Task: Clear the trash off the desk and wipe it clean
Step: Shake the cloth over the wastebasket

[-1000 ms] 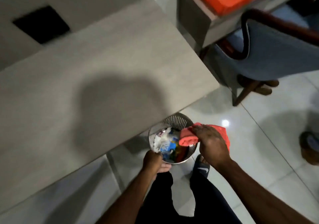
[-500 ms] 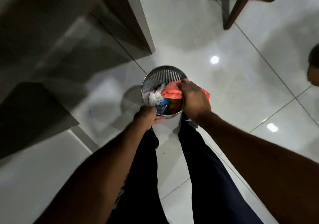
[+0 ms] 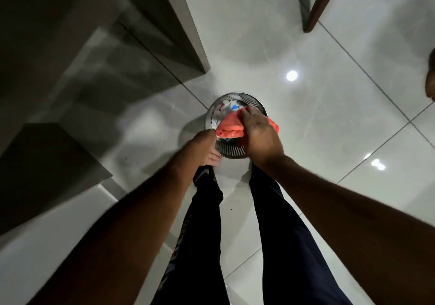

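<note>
A round metal mesh trash bin sits low over the tiled floor, just ahead of my feet. White and blue scraps of trash lie inside it. My left hand grips the bin's near left rim. My right hand is closed on a folded red cloth, held over the bin's opening and right rim. Whether the bin rests on the floor or hangs in my grip cannot be told.
The desk's side panel and dark underside fill the upper left. A wooden chair leg stands at the top right. My legs in dark trousers stand below the bin. Glossy floor tiles spread to the right.
The view has dropped from the desktop to the floor. Both hands lowered the bin with the cloth still over it. My right hand slid further across the opening.
</note>
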